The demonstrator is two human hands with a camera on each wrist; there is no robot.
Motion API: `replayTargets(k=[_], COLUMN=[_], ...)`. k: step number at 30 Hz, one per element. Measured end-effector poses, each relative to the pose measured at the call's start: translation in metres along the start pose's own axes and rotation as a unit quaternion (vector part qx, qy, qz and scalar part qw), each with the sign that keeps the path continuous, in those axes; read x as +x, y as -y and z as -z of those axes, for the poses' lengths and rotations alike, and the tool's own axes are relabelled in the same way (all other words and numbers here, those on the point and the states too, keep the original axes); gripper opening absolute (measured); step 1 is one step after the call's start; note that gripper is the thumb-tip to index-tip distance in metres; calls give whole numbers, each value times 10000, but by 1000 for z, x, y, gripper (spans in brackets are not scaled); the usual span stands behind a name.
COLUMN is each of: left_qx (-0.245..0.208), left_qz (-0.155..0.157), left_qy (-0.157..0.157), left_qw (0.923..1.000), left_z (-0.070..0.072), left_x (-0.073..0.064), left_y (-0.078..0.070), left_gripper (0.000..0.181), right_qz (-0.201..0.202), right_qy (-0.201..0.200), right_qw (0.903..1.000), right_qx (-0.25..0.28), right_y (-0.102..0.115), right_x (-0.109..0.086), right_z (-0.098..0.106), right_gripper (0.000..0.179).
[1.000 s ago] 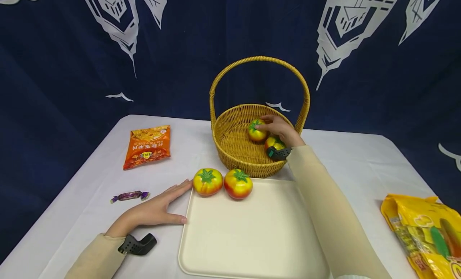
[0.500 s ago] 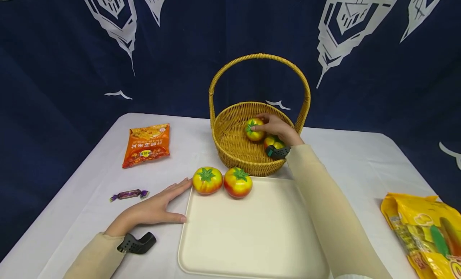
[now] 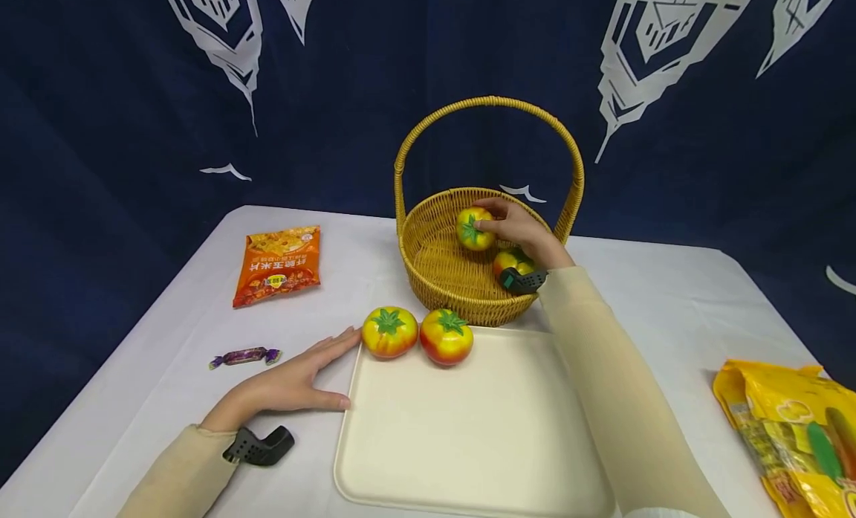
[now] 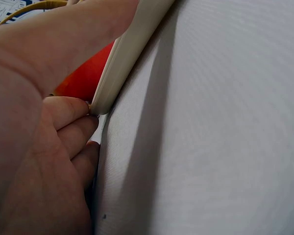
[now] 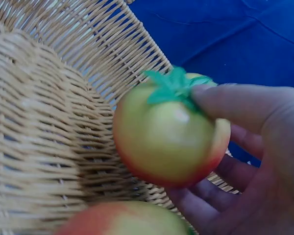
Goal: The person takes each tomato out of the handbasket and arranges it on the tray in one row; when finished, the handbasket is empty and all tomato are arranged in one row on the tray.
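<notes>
My right hand [image 3: 518,226] grips a yellow-red tomato [image 3: 473,230] with a green star-shaped top, inside the wicker basket [image 3: 428,280]. In the right wrist view the thumb lies on the green leaves of that tomato [image 5: 161,132] and the fingers curl round underneath. A second tomato [image 3: 511,261] lies lower in the basket, partly behind the wrist strap. My left hand [image 3: 294,380] rests at the left rim of the cream tray [image 3: 468,444], fingers extended, thumb at the edge. Two more tomatoes, a left one [image 3: 389,332] and a right one [image 3: 446,338], sit at the tray's back left.
An orange snack bag [image 3: 277,265] lies at the back left of the white table, with a purple wrapped candy [image 3: 246,356] in front of it. A yellow bag [image 3: 792,429] is at the right edge. The basket's tall handle [image 3: 491,102] arches overhead.
My right hand has raised the gripped tomato a little off its place in the basket, away from the other one. The left hand stays at the tray; the head view has shifted slightly.
</notes>
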State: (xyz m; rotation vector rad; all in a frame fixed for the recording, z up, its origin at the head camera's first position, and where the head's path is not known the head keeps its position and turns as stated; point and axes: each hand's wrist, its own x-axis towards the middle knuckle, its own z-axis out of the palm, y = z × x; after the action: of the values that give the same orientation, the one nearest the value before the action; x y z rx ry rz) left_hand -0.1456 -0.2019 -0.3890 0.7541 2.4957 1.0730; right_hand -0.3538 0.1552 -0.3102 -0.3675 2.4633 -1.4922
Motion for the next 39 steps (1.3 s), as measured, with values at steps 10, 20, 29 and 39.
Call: replayTargets(k=[10, 20, 29, 39], left_qx=[19, -41, -33, 6], left_qz=[61, 99, -99, -91], left_qy=[-1, 13, 6, 6], left_qw=[10000, 9999, 9999, 10000], left_z=[-1, 0, -1, 0], left_x=[1, 0, 0, 0], left_y=[1, 0, 1, 0], left_gripper=[97, 97, 95, 95], right_qz=[310, 818, 633, -15], right_qy=[-93, -162, 16, 305], right_qw=[9995, 9965, 9974, 9988], right_qx=[22, 49, 342, 376], right_y=[26, 40, 29, -12], right_x=[-29, -99, -156, -191], right_z=[7, 3, -4, -26], right_gripper=[45, 46, 47, 50])
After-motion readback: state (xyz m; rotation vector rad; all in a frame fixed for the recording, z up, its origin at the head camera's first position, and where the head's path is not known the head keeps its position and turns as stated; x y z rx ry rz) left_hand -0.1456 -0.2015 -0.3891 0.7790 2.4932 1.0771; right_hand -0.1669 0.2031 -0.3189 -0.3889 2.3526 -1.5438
